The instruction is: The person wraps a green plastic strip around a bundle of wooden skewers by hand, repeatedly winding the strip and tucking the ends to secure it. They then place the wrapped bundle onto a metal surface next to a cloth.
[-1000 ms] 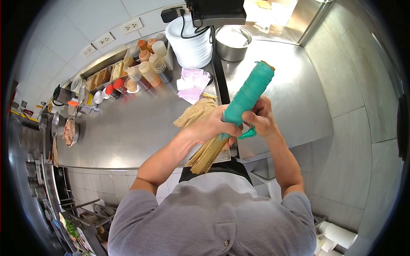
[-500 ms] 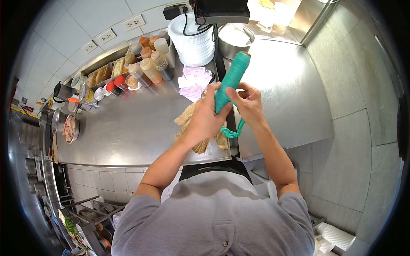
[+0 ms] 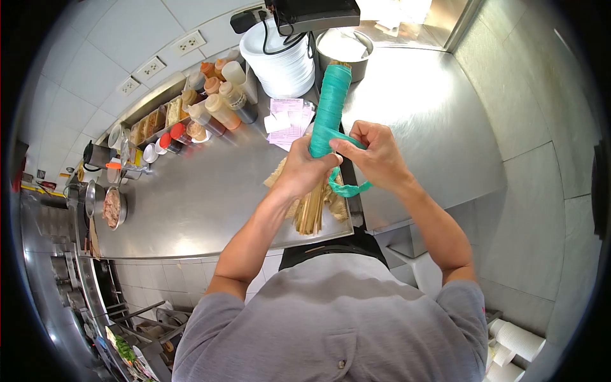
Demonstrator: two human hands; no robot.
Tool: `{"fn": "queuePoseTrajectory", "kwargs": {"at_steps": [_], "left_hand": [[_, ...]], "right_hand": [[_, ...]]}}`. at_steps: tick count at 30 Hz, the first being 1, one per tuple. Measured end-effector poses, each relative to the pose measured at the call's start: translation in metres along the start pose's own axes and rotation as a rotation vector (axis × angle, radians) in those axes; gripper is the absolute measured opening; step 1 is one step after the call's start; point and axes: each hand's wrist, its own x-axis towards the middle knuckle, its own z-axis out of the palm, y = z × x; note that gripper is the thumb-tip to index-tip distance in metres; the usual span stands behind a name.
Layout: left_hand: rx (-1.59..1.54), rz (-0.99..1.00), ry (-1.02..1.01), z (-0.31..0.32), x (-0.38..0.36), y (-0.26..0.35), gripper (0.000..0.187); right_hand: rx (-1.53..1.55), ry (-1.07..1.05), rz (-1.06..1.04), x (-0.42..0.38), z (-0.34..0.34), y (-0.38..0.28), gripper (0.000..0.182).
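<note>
My left hand (image 3: 303, 170) grips a long bundle of pale wooden sticks (image 3: 311, 211) around its middle, holding it nearly upright above the steel counter (image 3: 191, 191). The upper half of the bundle is wound in teal plastic strip (image 3: 330, 102). My right hand (image 3: 375, 156) pinches the loose end of the teal strip (image 3: 347, 188), which curls down in a loop beside the bundle. More loose pale sticks (image 3: 280, 173) lie on the counter under my hands.
Sauce bottles (image 3: 219, 105) and small jars stand at the back wall. A stack of white plates (image 3: 280, 60), a steel pot (image 3: 344, 48) and pink slips of paper (image 3: 287, 118) lie behind the bundle. A bowl of food (image 3: 113, 207) sits far left. Paper rolls (image 3: 515, 340) are at lower right.
The bundle has swung from leaning right to nearly upright. My right hand has pulled the teal strip around the bundle, and the loose end now loops lower.
</note>
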Motion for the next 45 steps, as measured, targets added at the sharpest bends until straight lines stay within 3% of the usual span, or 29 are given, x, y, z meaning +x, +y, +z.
{"fn": "queuePoseTrajectory", "kwargs": {"at_steps": [3,6,9,15,18,24,27,29,37,42,45], "left_hand": [[-0.177,-0.03,-0.107,0.002,-0.003,0.001,0.01],[-0.387,-0.036,-0.206,0.007,-0.015,0.002,0.008],[-0.491,-0.061,-0.24,0.012,-0.022,0.01,0.008],[-0.665,-0.134,-0.425,0.013,-0.039,0.024,0.015],[-0.739,-0.274,-0.461,0.012,-0.045,0.018,0.022],[-0.546,-0.167,-0.417,0.016,-0.052,0.037,0.034],[-0.644,-0.172,-0.451,0.017,-0.045,0.03,0.034],[-0.631,-0.147,-0.533,0.013,-0.038,0.027,0.034],[-0.6,-0.166,-0.673,0.006,-0.026,0.015,0.031],[-0.562,-0.166,-0.774,0.001,-0.014,0.003,0.028],[-0.38,-0.217,-0.657,-0.002,-0.013,0.011,0.036]], "right_hand": [[0.102,-0.072,0.046,-0.005,-0.004,0.004,0.046],[0.49,-0.124,0.022,-0.018,-0.002,-0.013,0.048],[0.591,-0.09,0.113,-0.024,0.003,-0.015,0.047],[0.321,-0.106,-0.149,-0.031,-0.01,-0.026,0.042],[0.405,-0.116,-0.093,-0.038,-0.008,-0.031,0.041],[0.397,-0.123,-0.162,-0.042,-0.002,-0.009,0.041],[0.396,-0.053,-0.303,-0.035,0.002,0.003,0.032],[0.541,-0.063,-0.227,-0.035,0.002,-0.009,0.029],[0.544,-0.249,-0.145,-0.029,-0.009,0.005,0.057],[0.642,-0.361,-0.17,-0.024,-0.012,0.018,0.035],[0.71,-0.369,-0.061,-0.023,-0.016,0.012,0.03]]}}
